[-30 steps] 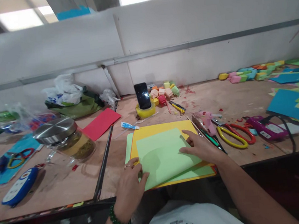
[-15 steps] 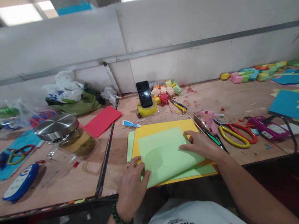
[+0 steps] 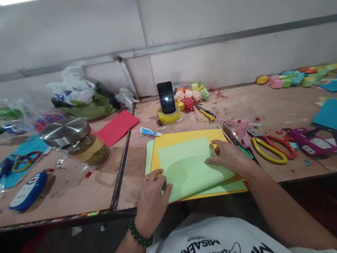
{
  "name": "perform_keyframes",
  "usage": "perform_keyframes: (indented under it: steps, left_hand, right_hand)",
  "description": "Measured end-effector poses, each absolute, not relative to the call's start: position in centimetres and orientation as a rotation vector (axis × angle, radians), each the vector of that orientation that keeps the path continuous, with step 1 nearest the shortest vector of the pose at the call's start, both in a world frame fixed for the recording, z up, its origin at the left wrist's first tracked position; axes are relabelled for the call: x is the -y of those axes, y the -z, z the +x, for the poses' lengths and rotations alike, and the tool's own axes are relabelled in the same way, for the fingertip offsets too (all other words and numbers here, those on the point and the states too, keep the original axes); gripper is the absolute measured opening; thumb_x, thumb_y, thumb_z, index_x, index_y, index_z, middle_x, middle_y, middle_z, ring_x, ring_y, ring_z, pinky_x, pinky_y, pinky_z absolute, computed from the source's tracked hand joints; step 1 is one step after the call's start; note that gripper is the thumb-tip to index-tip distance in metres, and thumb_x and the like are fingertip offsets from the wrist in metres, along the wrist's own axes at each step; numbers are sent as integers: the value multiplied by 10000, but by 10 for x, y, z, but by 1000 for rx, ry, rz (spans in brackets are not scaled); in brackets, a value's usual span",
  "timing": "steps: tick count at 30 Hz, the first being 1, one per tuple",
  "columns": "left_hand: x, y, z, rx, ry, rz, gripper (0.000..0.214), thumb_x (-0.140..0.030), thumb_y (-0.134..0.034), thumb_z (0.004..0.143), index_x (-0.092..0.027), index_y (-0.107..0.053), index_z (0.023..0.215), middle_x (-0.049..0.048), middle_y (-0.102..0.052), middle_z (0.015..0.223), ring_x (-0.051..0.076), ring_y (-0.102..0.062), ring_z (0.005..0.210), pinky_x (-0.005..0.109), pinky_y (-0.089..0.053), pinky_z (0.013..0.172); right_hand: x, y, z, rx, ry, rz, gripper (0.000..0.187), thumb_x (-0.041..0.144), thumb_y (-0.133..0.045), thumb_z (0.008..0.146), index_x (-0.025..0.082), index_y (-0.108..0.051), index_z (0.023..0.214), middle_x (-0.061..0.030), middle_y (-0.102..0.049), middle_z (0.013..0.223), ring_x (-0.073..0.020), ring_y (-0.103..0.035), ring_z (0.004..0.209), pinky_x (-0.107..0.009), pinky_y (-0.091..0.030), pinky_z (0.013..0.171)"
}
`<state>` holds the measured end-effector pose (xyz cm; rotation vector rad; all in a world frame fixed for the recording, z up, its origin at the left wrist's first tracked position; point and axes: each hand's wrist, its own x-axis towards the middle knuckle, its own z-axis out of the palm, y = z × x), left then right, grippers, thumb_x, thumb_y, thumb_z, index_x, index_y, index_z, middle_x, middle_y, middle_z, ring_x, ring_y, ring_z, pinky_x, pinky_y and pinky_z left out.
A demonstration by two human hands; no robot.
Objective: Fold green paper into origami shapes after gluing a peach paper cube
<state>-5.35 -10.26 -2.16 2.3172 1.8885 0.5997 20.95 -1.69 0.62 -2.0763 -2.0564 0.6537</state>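
A light green sheet of paper, folded over on itself, lies on a yellow sheet at the table's front edge. My left hand, with a ring and a green bead bracelet above it, pinches the paper's left edge between thumb and fingers. On the opposite side my right hand is closed on the right edge, thumb on top and fingers curled at the upper corner. More green paper shows under the yellow sheet at the left and at the lower right.
Right of the papers lie a pink glue gun, scissors and a purple glue gun. Behind stand a phone on a yellow tape roll and several folded paper pieces. A lidded glass mug stands left.
My view has tilted down a little, so the table sits higher in the picture. Both hands keep nearly the same hold on the green paper.
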Motion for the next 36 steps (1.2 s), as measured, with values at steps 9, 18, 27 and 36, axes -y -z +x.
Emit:
perform_keyframes:
  steps: [9, 18, 27, 36]
  left_hand:
    - [103, 17, -52, -1881, -567, 2245, 146, -152, -611, 832, -194, -564, 700, 85, -666, 1142, 260, -627, 1013, 421, -513, 901]
    - [95, 11, -55, -1866, -524, 2131, 358, -147, -653, 781, -204, -610, 1131, 98, -615, 1250, 277, -615, 1101, 417, -504, 937]
    - [77, -2, -58, -1816, -407, 2040, 744, -201, -684, 762, -182, -390, 1444, 103, -621, 1175, 270, -625, 1072, 412, -502, 934]
    - [68, -4, -53, -1896, -325, 2071, 744, -257, -707, 772, -130, -397, 1436, 129, -628, 1158, 291, -608, 1067, 432, -477, 951]
  right_hand:
    - [14, 3, 212, 2134, -505, -1972, 565, 445, -722, 723, 158, -626, 1200, -133, -654, 1094, -281, -627, 985, -343, -462, 805]
    - [7, 4, 210, 2059, -670, -1992, 790, 384, -753, 684, 93, -497, 1372, -142, -672, 1115, -254, -644, 937, -326, -475, 799]
    - [10, 4, 212, 2052, -718, -1926, 351, 409, -726, 682, 207, -671, 964, -36, -680, 867, -217, -626, 802, -282, -426, 639]
    - [10, 6, 213, 2075, -635, -1823, 509, 351, -769, 675, 203, -654, 1148, -78, -640, 1027, -216, -636, 869, -316, -489, 758]
